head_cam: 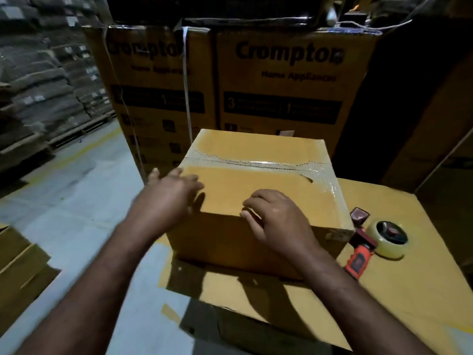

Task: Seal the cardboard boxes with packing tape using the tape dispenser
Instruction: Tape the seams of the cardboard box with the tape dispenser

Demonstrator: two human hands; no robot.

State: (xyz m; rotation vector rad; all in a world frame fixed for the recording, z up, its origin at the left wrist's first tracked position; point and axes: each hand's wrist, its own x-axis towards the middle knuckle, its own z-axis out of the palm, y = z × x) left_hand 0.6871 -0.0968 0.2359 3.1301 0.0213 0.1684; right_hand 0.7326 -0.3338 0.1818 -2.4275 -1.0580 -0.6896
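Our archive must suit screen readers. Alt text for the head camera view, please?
Two bare hands hold a tape-sealed cardboard box: left hand open at its left edge, right hand curled over its near top edge. An orange-handled tape dispenser lies to its right on a larger carton.

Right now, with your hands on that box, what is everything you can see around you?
taped box: one, brown, centre, clear tape across its top
tape dispenser: one, orange and black, lying right of the box
large carton: one, brown, under both
Crompton cartons: two, brown, behind
sacks: many, grey, stacked far left
flat cardboard: a pile, brown, lower left
floor: grey, yellow line
left hand: one, fingers straight, at the box's left top edge
right hand: one, fingers curled on its near top edge
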